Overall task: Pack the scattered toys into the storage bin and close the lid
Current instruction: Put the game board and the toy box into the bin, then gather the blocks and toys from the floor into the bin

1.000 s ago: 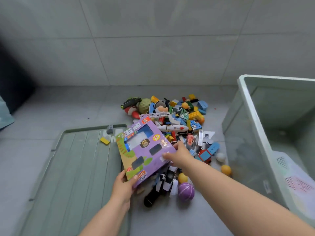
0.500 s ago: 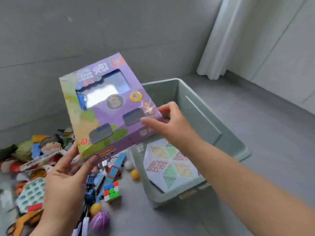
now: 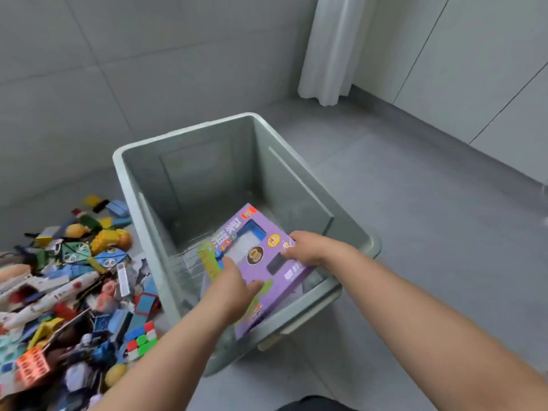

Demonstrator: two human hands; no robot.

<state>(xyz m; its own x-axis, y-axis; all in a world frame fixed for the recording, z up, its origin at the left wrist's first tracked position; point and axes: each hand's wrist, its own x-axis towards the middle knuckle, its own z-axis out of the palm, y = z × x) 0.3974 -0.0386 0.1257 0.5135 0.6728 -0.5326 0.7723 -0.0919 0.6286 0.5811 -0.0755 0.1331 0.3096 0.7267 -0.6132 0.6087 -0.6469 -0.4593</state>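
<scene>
Two hands: flat purple cardboard toy box (image 3: pixel 255 256), above rim half-second ago, now down inside grey-green plastic storage bin (image 3: pixel 207 179). Grip: left hand (image 3: pixel 234 289) clasps near edge, right hand (image 3: pixel 311 247) pinches side. Colourful toy heap (image 3: pixel 68 280) remains outside.

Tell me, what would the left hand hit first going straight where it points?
Holding the purple toy box, the left hand points into the storage bin; probably its far wall first, depth unclear.

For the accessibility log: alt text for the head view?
Two bare hands hold a purple toy box at the opening of a grey-green storage bin, left hand on its near edge, right hand on its right edge. A pile of scattered toys lies on the floor left of the bin; a white curtain hangs behind.
</scene>
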